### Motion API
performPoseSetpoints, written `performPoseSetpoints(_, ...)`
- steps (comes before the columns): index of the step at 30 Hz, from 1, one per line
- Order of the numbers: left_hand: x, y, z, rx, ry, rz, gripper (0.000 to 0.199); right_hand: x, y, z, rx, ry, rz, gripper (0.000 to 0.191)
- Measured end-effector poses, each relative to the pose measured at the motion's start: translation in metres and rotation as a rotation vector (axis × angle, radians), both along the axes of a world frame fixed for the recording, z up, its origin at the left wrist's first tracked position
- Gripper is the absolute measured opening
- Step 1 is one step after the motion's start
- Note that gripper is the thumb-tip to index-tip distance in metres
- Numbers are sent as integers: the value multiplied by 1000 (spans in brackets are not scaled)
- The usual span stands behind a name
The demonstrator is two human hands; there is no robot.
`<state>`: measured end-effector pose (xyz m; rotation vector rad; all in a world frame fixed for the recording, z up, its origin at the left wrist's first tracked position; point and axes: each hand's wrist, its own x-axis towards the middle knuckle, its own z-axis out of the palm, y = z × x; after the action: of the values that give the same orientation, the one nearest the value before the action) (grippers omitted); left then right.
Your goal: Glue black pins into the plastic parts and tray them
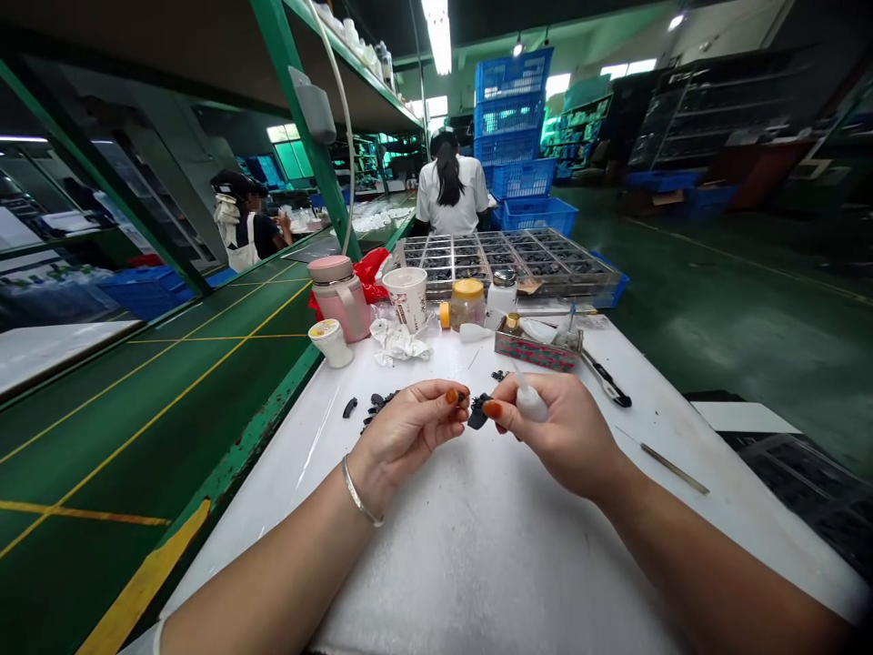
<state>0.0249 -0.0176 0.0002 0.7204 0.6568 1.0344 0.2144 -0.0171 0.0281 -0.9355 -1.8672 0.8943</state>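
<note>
My left hand (423,418), with a silver bangle at the wrist, pinches a small dark piece (462,398) between thumb and fingertips. Close by on its right, my right hand (546,414) grips a small black plastic part (477,412) by thumb and finger. The same hand also keeps a small white squeeze bottle (530,400) against its palm. Whether the two dark pieces touch is too fine to tell. Several black parts (376,400) lie on the white tabletop behind my left hand, one curved piece (350,408) apart from them. Tiny dark bits (500,375) lie beyond my right hand.
Along the back stand a pink flask (339,296), a paper cup (407,296), a yellow-lidded jar (467,305) and a small box (536,347). A utility knife (606,377) and a thin needle-like tool (675,468) lie right. A green conveyor (205,382) runs left. Two people sit further off.
</note>
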Motion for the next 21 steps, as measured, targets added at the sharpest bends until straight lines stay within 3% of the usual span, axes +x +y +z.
performPoseSetpoints(21, 2, -4, 2, 119, 210, 41, 25, -2, 2, -3, 150, -211, -80, 33)
